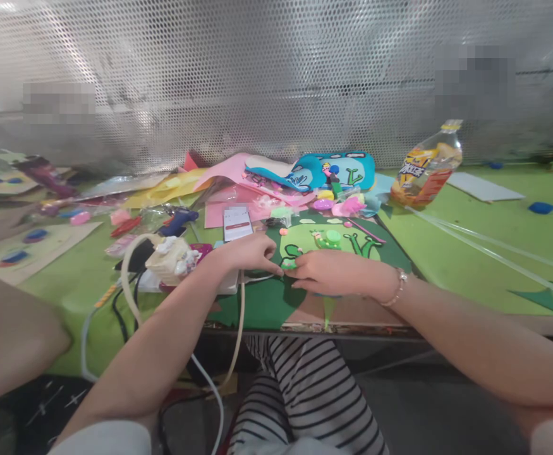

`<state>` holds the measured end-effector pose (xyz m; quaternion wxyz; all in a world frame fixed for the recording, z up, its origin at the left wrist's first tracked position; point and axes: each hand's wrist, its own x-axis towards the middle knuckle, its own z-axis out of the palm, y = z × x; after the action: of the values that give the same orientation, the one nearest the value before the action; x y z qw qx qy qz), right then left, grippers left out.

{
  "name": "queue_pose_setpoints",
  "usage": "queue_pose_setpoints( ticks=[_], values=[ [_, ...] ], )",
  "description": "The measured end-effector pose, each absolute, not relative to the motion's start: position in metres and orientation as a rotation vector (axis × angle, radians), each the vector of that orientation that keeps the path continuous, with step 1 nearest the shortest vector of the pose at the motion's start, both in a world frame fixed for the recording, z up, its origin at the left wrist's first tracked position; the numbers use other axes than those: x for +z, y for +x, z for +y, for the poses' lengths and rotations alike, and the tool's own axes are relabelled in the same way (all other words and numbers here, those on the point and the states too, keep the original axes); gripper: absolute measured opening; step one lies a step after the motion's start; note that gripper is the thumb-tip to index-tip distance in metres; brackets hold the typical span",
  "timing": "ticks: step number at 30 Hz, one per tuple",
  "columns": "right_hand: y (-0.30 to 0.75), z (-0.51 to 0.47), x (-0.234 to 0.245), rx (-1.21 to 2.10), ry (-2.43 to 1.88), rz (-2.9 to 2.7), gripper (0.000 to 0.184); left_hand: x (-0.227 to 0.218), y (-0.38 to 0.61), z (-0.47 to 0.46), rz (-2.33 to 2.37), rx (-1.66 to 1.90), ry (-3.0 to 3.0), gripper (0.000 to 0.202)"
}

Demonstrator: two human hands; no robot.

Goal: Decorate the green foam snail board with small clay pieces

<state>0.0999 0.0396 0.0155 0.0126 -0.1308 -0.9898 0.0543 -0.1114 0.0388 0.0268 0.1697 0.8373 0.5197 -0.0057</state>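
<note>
A picture board [299, 232] with a light green panel on dark green lies in front of me, bearing raised clay shapes. My left hand [251, 254] is curled at the panel's left edge, its thumb tip beside a small green clay piece [289, 261]. Whatever it may pinch is hidden. My right hand [326, 272] reaches in from the other side, fingertips closed at that clay piece. Beyond the right knuckles sit a round green clay disc [334, 237] and a black-outlined green clay shape [365, 244].
A snack-labelled plastic bottle [425, 167] stands at the back right. Left of me are a phone [237, 224], a clay-smeared power strip [174, 259] with cables, and a blue glue gun [179, 220]. A finished-looking blue clay picture [352, 169] lies behind. Another person's arm [11, 322] enters at left.
</note>
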Motion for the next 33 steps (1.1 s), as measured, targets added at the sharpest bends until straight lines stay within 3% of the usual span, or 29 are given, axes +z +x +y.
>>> queue_pose_setpoints(
  ticks=[12,22,33],
  values=[
    [0.098,0.041,0.016,0.143,-0.445,-3.031,0.033,0.027,-0.112,0.04,1.403,-0.043,2.39,0.043],
    [0.097,0.045,0.007,0.075,-0.559,-2.99,0.055,0.03,-0.113,0.039,1.379,-0.05,2.372,0.04],
    [0.092,0.045,0.005,0.066,-0.495,-3.055,0.046,0.025,-0.113,0.041,1.372,-0.104,2.392,0.043]
  ],
)
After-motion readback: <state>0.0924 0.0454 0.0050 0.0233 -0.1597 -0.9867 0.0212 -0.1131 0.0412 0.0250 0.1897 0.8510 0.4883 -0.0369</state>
